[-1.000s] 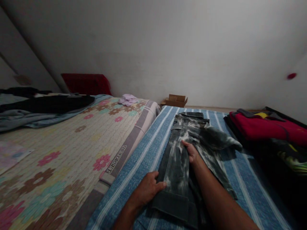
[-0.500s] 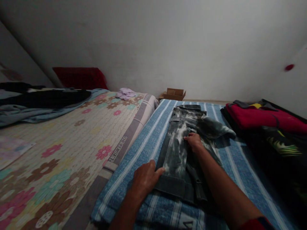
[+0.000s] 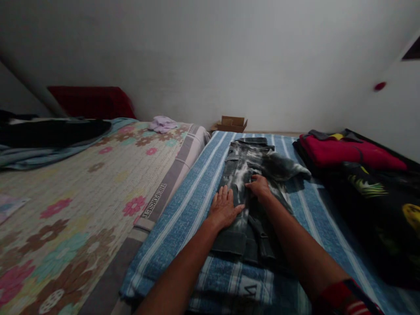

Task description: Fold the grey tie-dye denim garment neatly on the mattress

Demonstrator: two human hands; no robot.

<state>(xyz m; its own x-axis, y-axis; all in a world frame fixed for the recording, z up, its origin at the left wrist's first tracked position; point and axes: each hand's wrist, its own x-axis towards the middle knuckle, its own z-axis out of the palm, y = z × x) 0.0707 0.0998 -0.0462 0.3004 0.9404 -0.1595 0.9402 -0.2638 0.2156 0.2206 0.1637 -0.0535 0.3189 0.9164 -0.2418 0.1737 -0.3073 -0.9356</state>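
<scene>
Head view: jeans (image 3: 251, 175) lie under both hands

Blue striped mattress cover (image 3: 200, 192): grey tie-dye trousers (image 3: 249, 183) lying flat along it; stack of folded clothes (image 3: 354, 162), red garment on top, at right edge. Adjoining floral bedsheet (image 3: 98, 188): dark clothes (image 3: 49, 131), crumpled lilac cloth (image 3: 162, 124) at far end.

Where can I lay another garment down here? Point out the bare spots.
Bare blue striped blanket lies between the grey trousers and the floral mat; the mat's middle is bare too. Right of the trousers it is crowded by the clothes pile.
</scene>
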